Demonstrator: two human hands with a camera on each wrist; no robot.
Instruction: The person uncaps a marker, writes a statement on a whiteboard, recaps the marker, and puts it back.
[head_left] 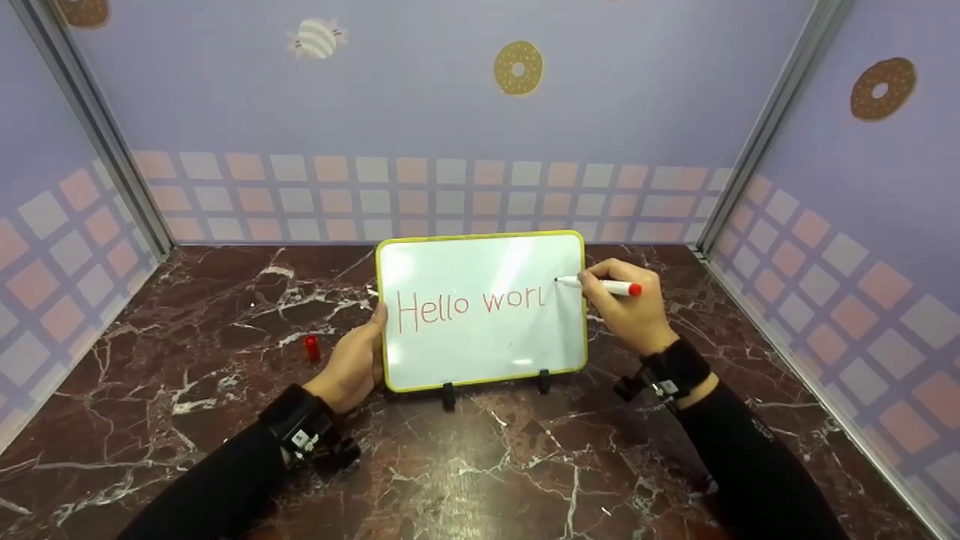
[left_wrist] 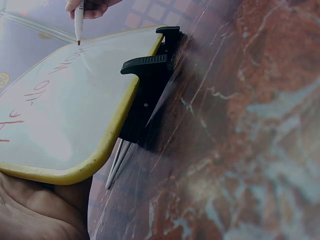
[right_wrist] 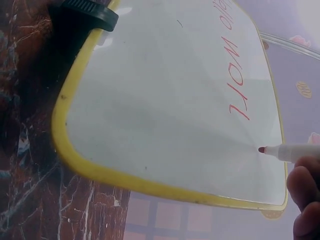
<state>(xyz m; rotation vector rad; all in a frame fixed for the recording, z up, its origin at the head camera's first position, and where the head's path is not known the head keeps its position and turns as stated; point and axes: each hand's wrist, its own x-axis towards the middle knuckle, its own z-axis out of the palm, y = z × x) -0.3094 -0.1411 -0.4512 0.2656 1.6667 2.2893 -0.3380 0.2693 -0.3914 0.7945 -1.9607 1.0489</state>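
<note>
A whiteboard (head_left: 480,337) with a yellow rim leans upright on a black stand (left_wrist: 145,95), bearing the red handwriting "Hello worl". My left hand (head_left: 354,364) grips the board's left edge, thumb at the front rim and fingers behind, partly hidden. In my right hand (head_left: 630,307) a white marker (head_left: 611,286) with a red end is pinched between thumb and fingers. Its dark red tip (right_wrist: 262,150) is right at the board's surface, just right of the last letter. The right wrist view shows the fingertips (right_wrist: 305,182) around the marker's barrel.
A red marker cap (head_left: 312,347) stands on the dark red marbled table (head_left: 465,480), left of the board. Two black stand hooks (head_left: 448,396) hold the board's lower edge. Patterned purple panels (head_left: 420,112) with grey corner posts (head_left: 772,112) enclose the table at the back and sides.
</note>
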